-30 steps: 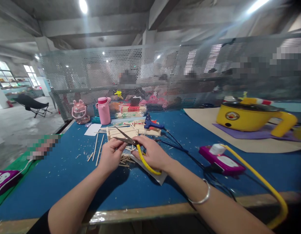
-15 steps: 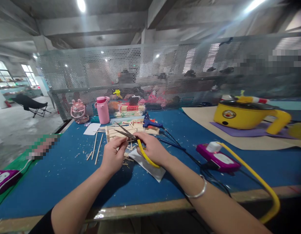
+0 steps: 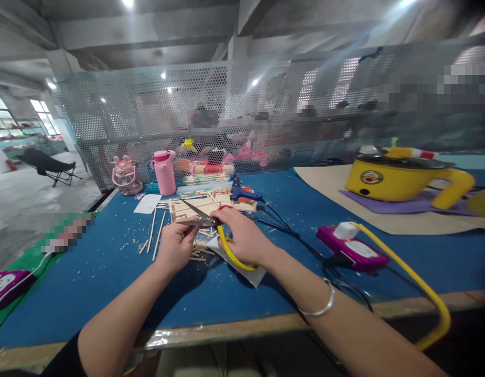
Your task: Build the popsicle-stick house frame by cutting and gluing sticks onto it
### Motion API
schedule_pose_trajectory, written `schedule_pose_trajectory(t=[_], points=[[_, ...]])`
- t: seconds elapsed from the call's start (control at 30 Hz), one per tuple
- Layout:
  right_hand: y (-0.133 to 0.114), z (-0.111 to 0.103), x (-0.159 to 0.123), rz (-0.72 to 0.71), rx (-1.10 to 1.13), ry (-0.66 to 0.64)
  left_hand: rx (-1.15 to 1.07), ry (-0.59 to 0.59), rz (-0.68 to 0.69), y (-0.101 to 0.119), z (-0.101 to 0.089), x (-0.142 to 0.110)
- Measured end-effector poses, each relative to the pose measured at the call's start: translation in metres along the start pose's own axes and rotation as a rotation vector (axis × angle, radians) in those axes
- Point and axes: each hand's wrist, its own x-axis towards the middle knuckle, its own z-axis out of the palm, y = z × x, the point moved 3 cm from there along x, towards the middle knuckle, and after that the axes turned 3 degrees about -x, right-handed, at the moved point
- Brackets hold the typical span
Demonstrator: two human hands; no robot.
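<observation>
Long sticks (image 3: 159,236) lie on the bench (image 3: 65,309), apparently yet uncut. Left hand (image 3: 178,244): fingertips pinched, contents unclear. Short pieces (image 3: 200,251) are piled; cutting looks partway. Right hand (image 3: 244,234) grips scissors (image 3: 214,222), blades apart, above the bench.

At the near left, a black sleeve (image 3: 65,358) ends on the left arm (image 3: 120,314); a slim silver bangle (image 3: 319,314) rings the right forearm (image 3: 293,275).
</observation>
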Motion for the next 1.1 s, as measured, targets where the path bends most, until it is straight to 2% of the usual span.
schedule_pose_trajectory(t=[0.23,0.5,0.73,1.1], points=[[-0.002,0.001,-0.001,-0.016,0.001,0.025,0.015,0.078,-0.025,-0.002,-0.002,-0.002],[-0.003,-0.001,0.0,-0.034,-0.036,0.028,0.068,0.081,0.048,-0.004,-0.003,-0.003],[-0.005,-0.002,0.0,-0.042,-0.044,0.022,0.133,0.077,0.108,0.001,-0.003,-0.005],[0.001,0.005,-0.003,-0.034,-0.005,0.031,0.238,0.082,0.169,0.007,-0.003,-0.007]])
